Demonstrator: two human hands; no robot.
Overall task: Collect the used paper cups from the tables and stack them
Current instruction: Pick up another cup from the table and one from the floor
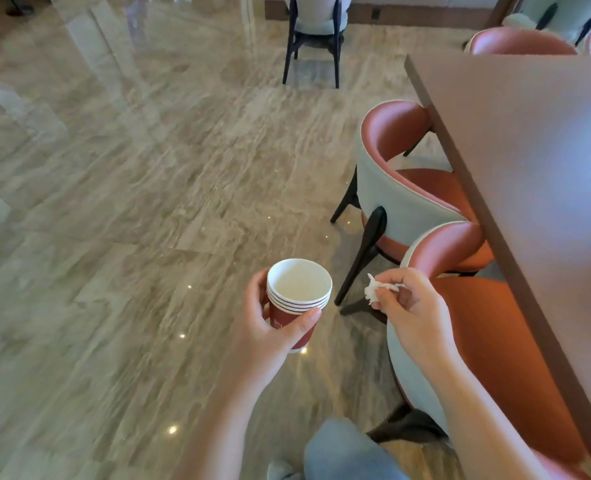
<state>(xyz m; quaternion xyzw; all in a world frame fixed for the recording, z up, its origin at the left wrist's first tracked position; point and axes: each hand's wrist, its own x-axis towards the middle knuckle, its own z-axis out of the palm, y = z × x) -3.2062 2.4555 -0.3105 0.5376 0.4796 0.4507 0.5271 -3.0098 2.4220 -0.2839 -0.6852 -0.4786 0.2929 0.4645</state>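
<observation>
Left hand [270, 327] grips the nested paper cups [299, 299]; just beside them, right hand [408, 306] pinches a crumpled tissue [373, 291]. Keep the stack upright, rims level. Beyond the right hand: chairs [408, 188], table [536, 174].

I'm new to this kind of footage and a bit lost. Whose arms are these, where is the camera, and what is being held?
There is no machine here. One camera worn on a person's head looks forward and down, so the arms are that person's own. The left hand grips a stack of nested red paper cups with white rims, held above the glossy beige marble floor. The right hand pinches a crumpled white tissue. On the right stands a dark brown table, with rust-red and pale grey chairs pushed up to it.
</observation>
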